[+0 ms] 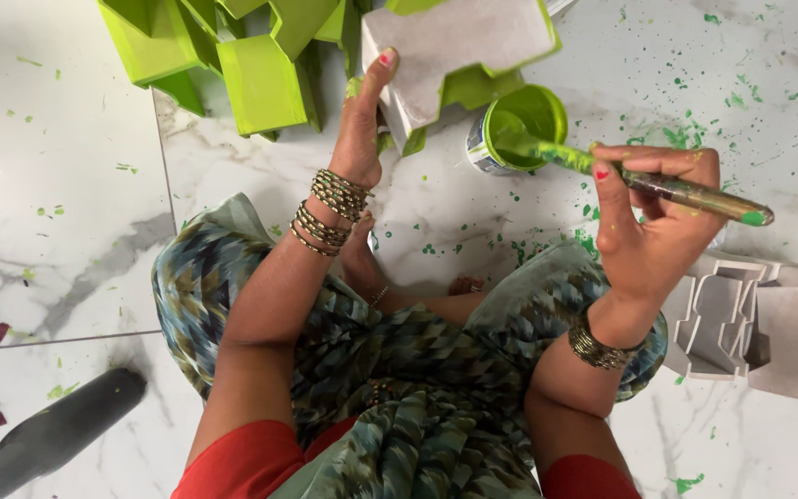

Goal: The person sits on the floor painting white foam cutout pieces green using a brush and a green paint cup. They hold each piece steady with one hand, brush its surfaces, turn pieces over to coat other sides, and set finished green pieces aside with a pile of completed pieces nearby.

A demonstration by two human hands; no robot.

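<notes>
Right hand (pixel 648 217) grips a brush (pixel 644 183) dipped in the green paint can (pixel 519 125); left hand (pixel 362 120) steadies a grey block (pixel 454 46), fingers closed on it

The floor (pixel 66 185) is glossy white marble, green-spattered. The block (pixel 454 42) looks matt, chalky grey; the painted pieces (pixel 260 79) wear smooth, satiny green. The brush (pixel 685 192) handle is paint-crusted (wood, perhaps). Metal bangles (pixel 334 199) glint; the printed cloth (pixel 399 370) looks soft.
</notes>
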